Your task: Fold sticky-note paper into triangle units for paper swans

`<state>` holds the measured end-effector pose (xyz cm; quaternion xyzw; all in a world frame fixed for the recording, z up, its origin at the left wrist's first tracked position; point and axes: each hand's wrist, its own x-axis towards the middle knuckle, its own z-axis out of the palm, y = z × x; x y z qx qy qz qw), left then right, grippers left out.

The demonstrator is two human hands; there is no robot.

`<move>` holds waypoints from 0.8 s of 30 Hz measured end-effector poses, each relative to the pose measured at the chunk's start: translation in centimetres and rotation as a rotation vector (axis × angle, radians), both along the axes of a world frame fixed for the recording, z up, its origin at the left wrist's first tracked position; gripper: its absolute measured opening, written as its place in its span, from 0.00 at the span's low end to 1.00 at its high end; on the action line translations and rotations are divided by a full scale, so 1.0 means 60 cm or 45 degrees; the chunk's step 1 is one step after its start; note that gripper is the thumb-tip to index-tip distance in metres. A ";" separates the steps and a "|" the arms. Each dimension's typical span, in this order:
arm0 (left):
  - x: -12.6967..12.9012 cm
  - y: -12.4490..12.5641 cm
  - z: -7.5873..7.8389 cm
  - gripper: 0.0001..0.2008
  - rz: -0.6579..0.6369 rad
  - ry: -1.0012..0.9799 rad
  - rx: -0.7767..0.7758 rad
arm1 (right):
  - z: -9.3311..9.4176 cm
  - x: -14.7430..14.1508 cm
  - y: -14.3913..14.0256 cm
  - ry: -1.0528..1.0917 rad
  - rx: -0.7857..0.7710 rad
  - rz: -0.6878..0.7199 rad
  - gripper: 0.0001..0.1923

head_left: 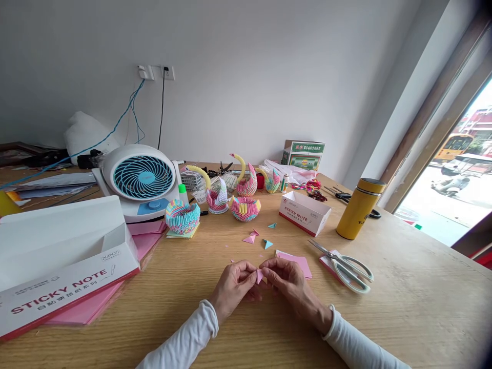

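Between the fingertips of both hands is a small folded piece of pink paper point(260, 277). My left hand point(236, 287) pinches it from the left, and my right hand point(288, 284) pinches it from the right. Just beyond the right hand lie pink paper sheets point(298, 262), partly hidden by it. Small folded pink triangles point(249, 239) and a blue folded triangle point(267, 244) rest on the table past my fingers. To the right, scissors point(346, 269) lie across a small pink pad.
A sticky note box point(305, 212) and a yellow bottle point(361, 209) stand at the right. Folded-paper baskets point(246, 207) and swans point(217, 197) stand behind. At left are a fan point(144, 177) and a large open box point(69, 277) on pink sheets.
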<state>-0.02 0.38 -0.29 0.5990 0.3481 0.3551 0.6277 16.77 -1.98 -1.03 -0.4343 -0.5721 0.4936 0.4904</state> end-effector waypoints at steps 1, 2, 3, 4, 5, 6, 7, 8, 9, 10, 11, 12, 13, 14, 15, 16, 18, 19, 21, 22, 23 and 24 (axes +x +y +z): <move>-0.001 0.000 0.001 0.19 0.003 -0.004 -0.008 | -0.002 0.001 0.001 0.004 0.001 0.005 0.17; -0.002 0.000 0.003 0.19 -0.002 -0.005 -0.014 | -0.003 0.001 0.001 0.008 0.007 0.003 0.17; -0.002 0.000 0.004 0.19 -0.012 -0.006 -0.019 | -0.004 0.001 0.002 0.010 0.018 -0.003 0.17; -0.003 -0.001 0.005 0.18 -0.027 -0.007 -0.022 | -0.004 0.001 0.003 0.012 0.032 -0.016 0.17; -0.004 -0.001 0.006 0.18 -0.041 -0.005 -0.023 | -0.004 0.001 0.003 0.013 0.045 -0.033 0.17; -0.005 -0.001 0.006 0.17 -0.052 -0.001 -0.017 | -0.004 0.001 0.004 0.011 0.053 -0.048 0.17; -0.005 -0.001 0.006 0.17 -0.058 0.004 -0.007 | -0.003 0.000 0.004 0.008 0.058 -0.059 0.17; -0.005 -0.001 0.005 0.17 -0.056 0.011 0.008 | -0.002 0.000 0.004 0.004 0.059 -0.072 0.17; -0.005 -0.001 0.004 0.17 -0.046 0.017 0.027 | -0.001 0.000 0.004 0.004 0.056 -0.086 0.17; -0.004 -0.001 0.004 0.17 -0.031 0.019 0.049 | 0.001 0.000 0.004 0.005 0.053 -0.097 0.17; -0.004 0.000 0.003 0.16 -0.018 0.015 0.070 | 0.003 0.001 0.004 0.004 0.055 -0.105 0.18; -0.003 0.000 0.002 0.16 -0.007 0.005 0.088 | 0.005 0.002 0.004 -0.005 0.065 -0.104 0.17; -0.003 0.000 0.001 0.16 0.001 -0.006 0.105 | 0.006 0.004 0.004 -0.025 0.083 -0.096 0.17; -0.002 0.001 0.001 0.15 0.007 -0.016 0.127 | 0.007 0.006 0.004 -0.056 0.109 -0.085 0.16; -0.002 0.001 0.001 0.15 0.009 -0.019 0.152 | 0.008 0.007 0.004 -0.093 0.142 -0.075 0.15; -0.002 0.001 0.000 0.14 0.011 -0.012 0.183 | 0.007 0.009 0.004 -0.130 0.176 -0.074 0.15; -0.004 0.002 0.000 0.13 0.017 0.026 0.265 | 0.005 0.011 0.004 -0.184 0.224 -0.094 0.15; -0.004 0.002 -0.001 0.12 0.023 0.057 0.314 | 0.004 0.012 0.005 -0.200 0.233 -0.107 0.16; -0.006 0.001 -0.002 0.11 0.059 0.125 0.406 | 0.001 0.012 0.005 -0.216 0.235 -0.124 0.17; -0.006 0.001 -0.002 0.11 0.084 0.155 0.442 | 0.000 0.012 0.005 -0.217 0.231 -0.127 0.18; -0.007 0.001 -0.003 0.10 0.107 0.181 0.469 | 0.000 0.012 0.005 -0.216 0.229 -0.126 0.18; -0.007 0.001 -0.003 0.10 0.124 0.194 0.479 | 0.000 0.011 0.005 -0.215 0.227 -0.122 0.18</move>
